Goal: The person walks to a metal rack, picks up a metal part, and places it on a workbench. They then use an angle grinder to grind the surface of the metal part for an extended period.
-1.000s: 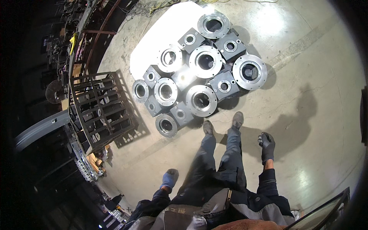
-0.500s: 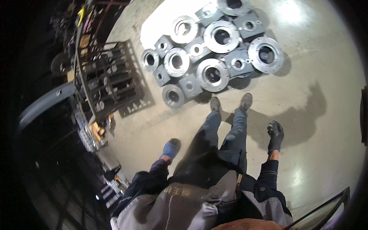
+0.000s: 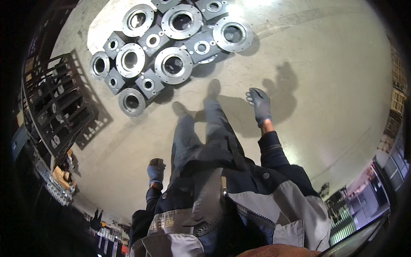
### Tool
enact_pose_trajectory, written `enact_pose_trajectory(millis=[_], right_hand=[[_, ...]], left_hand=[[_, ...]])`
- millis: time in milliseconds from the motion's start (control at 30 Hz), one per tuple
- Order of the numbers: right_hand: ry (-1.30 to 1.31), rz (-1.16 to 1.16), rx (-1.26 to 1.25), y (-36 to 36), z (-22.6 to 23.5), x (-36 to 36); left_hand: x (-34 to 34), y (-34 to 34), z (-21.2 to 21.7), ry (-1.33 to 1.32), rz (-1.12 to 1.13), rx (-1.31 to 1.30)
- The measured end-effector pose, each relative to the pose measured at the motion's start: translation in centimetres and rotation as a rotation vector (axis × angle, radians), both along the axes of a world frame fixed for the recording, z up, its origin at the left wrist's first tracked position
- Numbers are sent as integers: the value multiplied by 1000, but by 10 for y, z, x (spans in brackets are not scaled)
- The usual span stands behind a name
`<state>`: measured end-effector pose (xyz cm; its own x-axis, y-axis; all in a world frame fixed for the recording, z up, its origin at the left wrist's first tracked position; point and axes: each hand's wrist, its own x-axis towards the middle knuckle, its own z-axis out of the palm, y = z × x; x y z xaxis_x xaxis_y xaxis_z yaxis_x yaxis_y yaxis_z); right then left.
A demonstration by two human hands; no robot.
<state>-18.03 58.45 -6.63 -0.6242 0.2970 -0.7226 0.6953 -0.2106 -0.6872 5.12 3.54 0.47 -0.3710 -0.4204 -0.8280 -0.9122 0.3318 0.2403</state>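
My left hand (image 3: 156, 172), in a blue glove with dark fingers, hangs beside my left thigh. Its fingers look curled in, and nothing shows in them. Farther forward and to the right, my right hand (image 3: 259, 107) is held over the floor in a grey-blue glove. Its fingers are loosely bent and partly apart, with nothing between them. Neither hand touches anything. Ahead of my feet stands a cluster of grey metal housings (image 3: 173, 65) with round, bolt-holed flanges and dark bores. Smaller grey blocks with round ports (image 3: 153, 40) sit among the flanges.
A dark slatted metal rack (image 3: 64, 105) stands at the left, with small parts in it. Brown cardboard (image 3: 62, 176) lies by its near end. Wooden pallets or crates (image 3: 398, 100) line the far right edge. The concrete floor (image 3: 325, 85) stretches between, with my shadow on it.
My view has turned right, so the housings and the rack sit farther left. Pallets have come into sight at the right. My feet have shifted, and my right hand is farther forward.
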Motion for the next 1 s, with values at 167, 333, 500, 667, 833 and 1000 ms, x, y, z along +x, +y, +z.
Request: enact_pose_trajectory(millis=[167,333,500,667,833,1000], right_hand=[[-47,80,70,-42,34,-17],[30,248,123,-110,42,7],[61,569,307,-233,90,35],[44,830,410,-359,140,84],[116,831,433,-413,109,128],[88,816,439,-394,81,128]], left_hand=[[36,-7,-4,188,285,105],[112,-46,-9,152,392,133],[240,-126,-54,93,494,146],[372,-205,-79,32,851,57],[414,-256,-37,113,883,111],[363,-257,-18,58,614,49]])
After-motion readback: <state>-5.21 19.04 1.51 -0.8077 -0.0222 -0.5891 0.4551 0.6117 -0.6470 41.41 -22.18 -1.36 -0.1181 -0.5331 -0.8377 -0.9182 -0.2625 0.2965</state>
